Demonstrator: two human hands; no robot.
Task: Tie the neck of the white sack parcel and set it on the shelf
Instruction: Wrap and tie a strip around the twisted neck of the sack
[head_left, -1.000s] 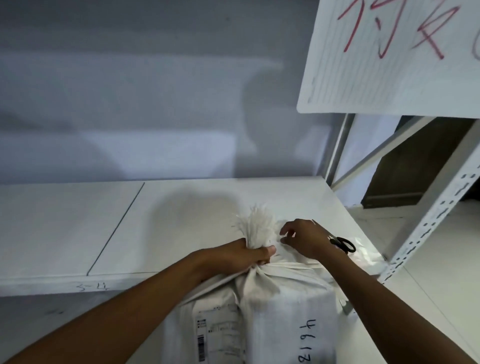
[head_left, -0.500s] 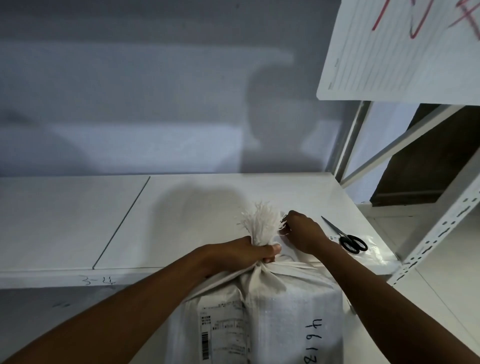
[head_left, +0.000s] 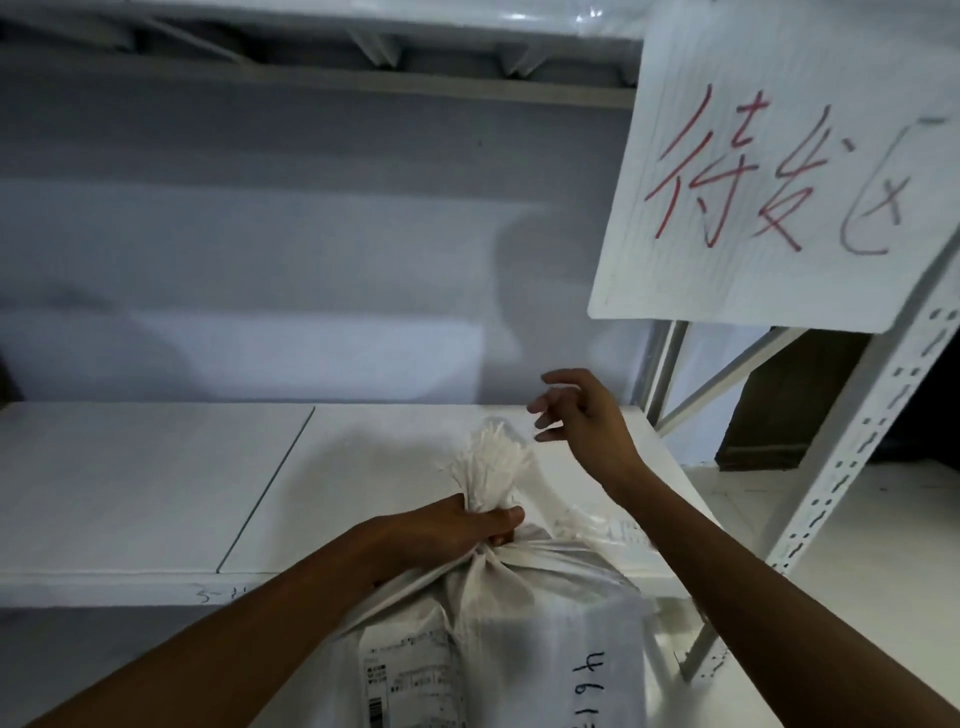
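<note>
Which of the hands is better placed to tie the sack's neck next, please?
Probably the right hand: it appears free, with loose fingers, in the air beside the tuft. The left hand grips the neck of the sack, holding it closed.

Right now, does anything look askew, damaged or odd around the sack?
The handwritten paper sign at upper right hangs tilted. The neck of the white sack parcel ends in a frayed tuft above the gripping left hand; nothing spilled.

Handwritten on sack (head_left: 545, 623): "461", cut off. Printed label (head_left: 410, 670) left of it unreadable. On paper sign (head_left: 779, 182) above sack: red "待发".
</note>
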